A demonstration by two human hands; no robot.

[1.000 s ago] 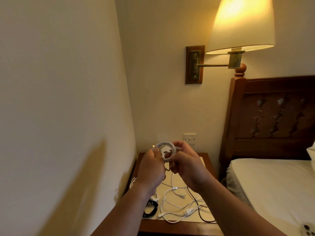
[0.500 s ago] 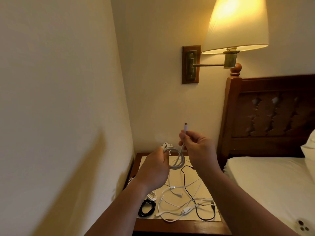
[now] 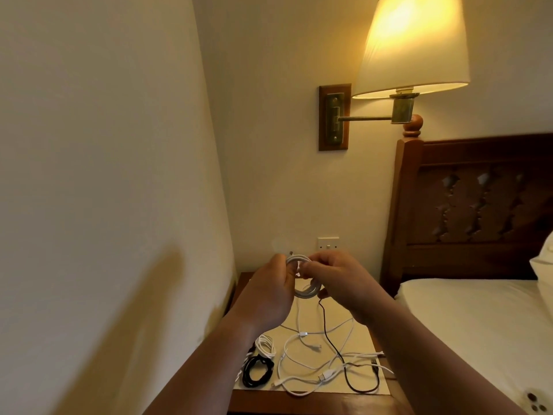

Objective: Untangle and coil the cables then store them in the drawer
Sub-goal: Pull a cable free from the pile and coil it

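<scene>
Above the wooden nightstand (image 3: 305, 404) I hold a white cable coil (image 3: 305, 290) between both hands. My left hand (image 3: 266, 290) grips its left side. My right hand (image 3: 338, 280) pinches the coil's top and right side, fingers curled round the strands. On the nightstand's pale mat lie tangled white cables (image 3: 314, 363) crossed by a loose black cable (image 3: 353, 372). A coiled black cable (image 3: 257, 372) and a small coiled white cable (image 3: 266, 345) sit at the mat's left edge. No drawer is visible.
The nightstand stands in a corner, with a wall close on the left and a bed (image 3: 478, 324) with a dark wooden headboard on the right. A lit wall lamp (image 3: 413, 46) hangs above. A wall switch (image 3: 328, 243) sits behind my hands.
My right hand, which held the cable's end up above the coil half a second ago, has come down onto the coil. Both hands are close together again.
</scene>
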